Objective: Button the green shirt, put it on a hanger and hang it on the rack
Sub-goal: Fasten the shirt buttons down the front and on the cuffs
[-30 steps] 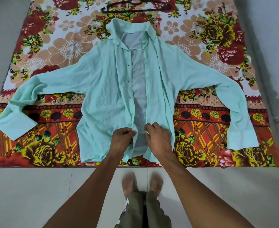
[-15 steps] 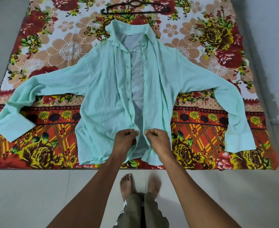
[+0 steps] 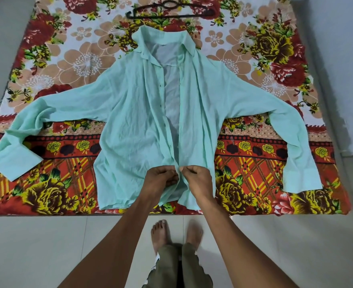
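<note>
The light green shirt (image 3: 129,125) lies spread face up on a floral bedsheet (image 3: 57,59), sleeves out to both sides, front open along most of its length. My left hand (image 3: 161,178) pinches the left front edge near the hem. My right hand (image 3: 198,179) pinches the right front edge beside it. The two edges meet between my fingertips. A dark hanger (image 3: 171,11) lies on the sheet just beyond the collar. No rack is in view.
The sheet covers a low mattress on a pale tiled floor (image 3: 46,246). My bare feet (image 3: 176,231) stand at its near edge. A light wall (image 3: 348,59) runs along the right side.
Both hands have drawn closer together, pulling the two front edges of the shirt until they meet near the hem. The gap at the bottom of the shirt has narrowed.
</note>
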